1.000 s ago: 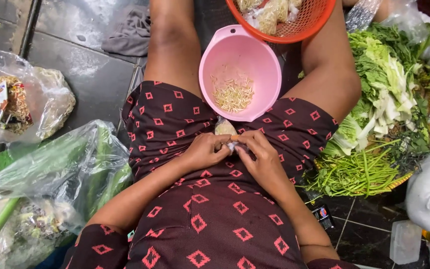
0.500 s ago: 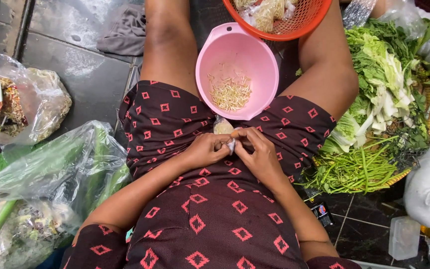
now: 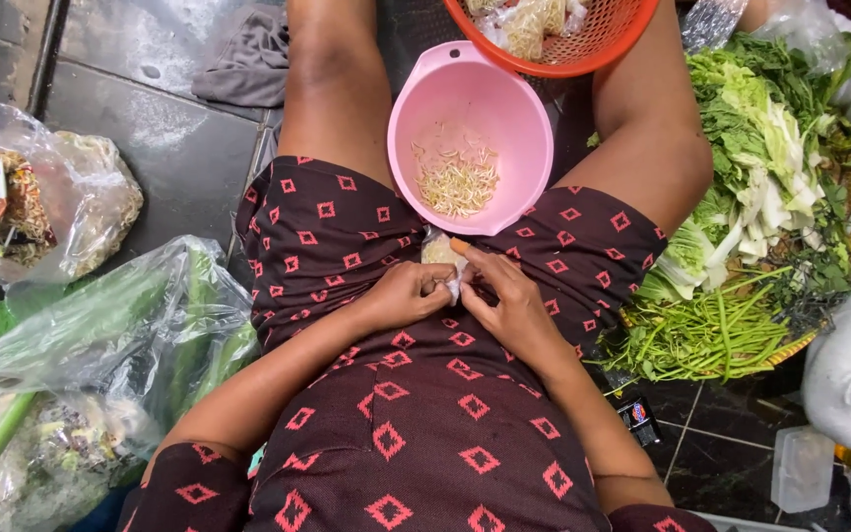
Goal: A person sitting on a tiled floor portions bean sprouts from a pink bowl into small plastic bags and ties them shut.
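Centre frame, left hand (image 3: 401, 296) and right hand (image 3: 509, 305) pinch a small clear bag of bean sprouts (image 3: 440, 251); pink bowl (image 3: 425, 108) above holds only a thin layer; most sorting seemingly remains.

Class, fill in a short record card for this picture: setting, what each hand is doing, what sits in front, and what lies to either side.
Setting: person seated on a tiled floor
Left hand: pinching a small clear bag on the lap
Right hand: fingers on the same bag
In front: pink bowl with bean sprouts; orange basket
Right side: leafy greens
Left side: plastic bags
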